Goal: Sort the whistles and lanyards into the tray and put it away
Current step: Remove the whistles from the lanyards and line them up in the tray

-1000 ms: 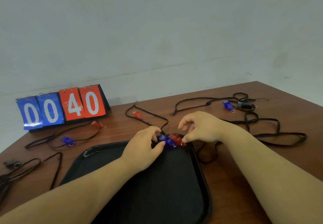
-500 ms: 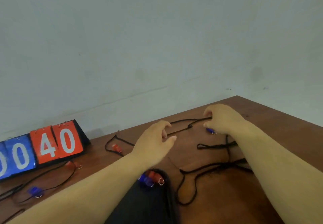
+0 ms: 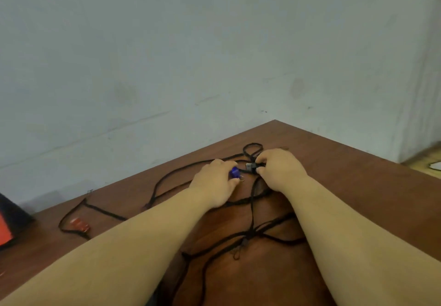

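Setting: pale, scuffed wall (image 3: 214,55) behind the far corner of a brown wooden tabletop (image 3: 346,174). A red-and-black scoreboard (image 3: 7,224) just clips the left edge of view. The tray is not identifiable (a dark patch at the bottom edge between the forearms is too cropped to name).

Hands: both reach to the far corner, close together but apart.
- Left hand (image 3: 214,184): grip clamped on the blue whistle (image 3: 234,172), thumb and curled fingers round its body. Its small metal ring (image 3: 241,178) pokes out on the near side.
- Right hand (image 3: 279,169): grip pinched together on the black whistle (image 3: 250,167), just beside the blue one, where a cord runs up to it.

Judgement: the two whistles sit in one tangle, so each hand takes one to part them before lifting. Holding the hard bodies rather than the cords gives control and should keep the loops from tightening.

Task items:
- The blue whistle is small, glossy and deep blue.
- The black whistle is blurred, with a pale patch on its left end.
- The lanyards (image 3: 251,210) are thin black cords lying in crossed loops between the forearms, several meeting at one junction.
- A red whistle (image 3: 80,225) lies well apart to the left, inside its own loop of cord, untouched.

Status: sorting looks early, with most items on the tabletop.
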